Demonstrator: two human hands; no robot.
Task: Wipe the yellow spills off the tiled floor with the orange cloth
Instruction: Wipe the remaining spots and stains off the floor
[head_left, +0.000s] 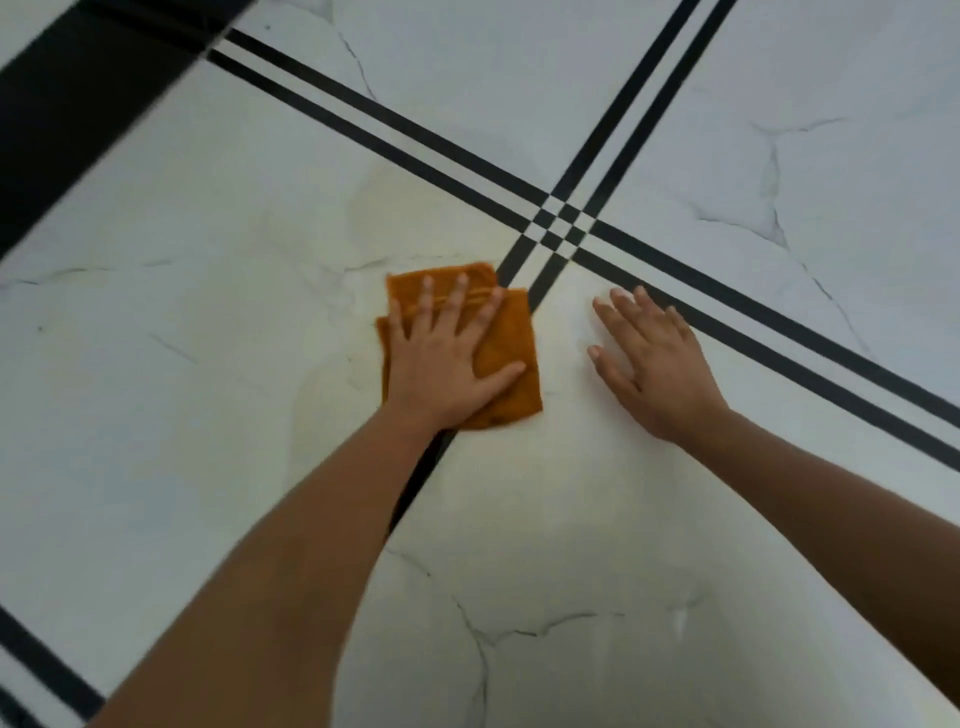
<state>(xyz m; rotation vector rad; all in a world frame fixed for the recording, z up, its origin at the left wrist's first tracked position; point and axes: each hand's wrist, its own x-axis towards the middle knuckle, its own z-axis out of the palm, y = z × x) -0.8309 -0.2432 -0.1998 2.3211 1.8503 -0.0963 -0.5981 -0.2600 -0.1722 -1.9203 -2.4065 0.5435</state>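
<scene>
White marble-look tile makes up the floor (208, 415), crossed by paired black stripes (563, 228) that meet just beyond our hands. A faint yellowish film (395, 208) tints the tile around and beyond the cloth; its edges are too soft for us to trace. The folded orange cloth (511, 353) lies flat on the floor, over the stripes that run toward us. Our left hand (447, 358) presses on it, palm down, fingers spread, not gripping. Our right hand (654, 358) rests just beside the cloth on bare tile, also flat and spread, holding nothing, its fingertips reaching a black stripe.
</scene>
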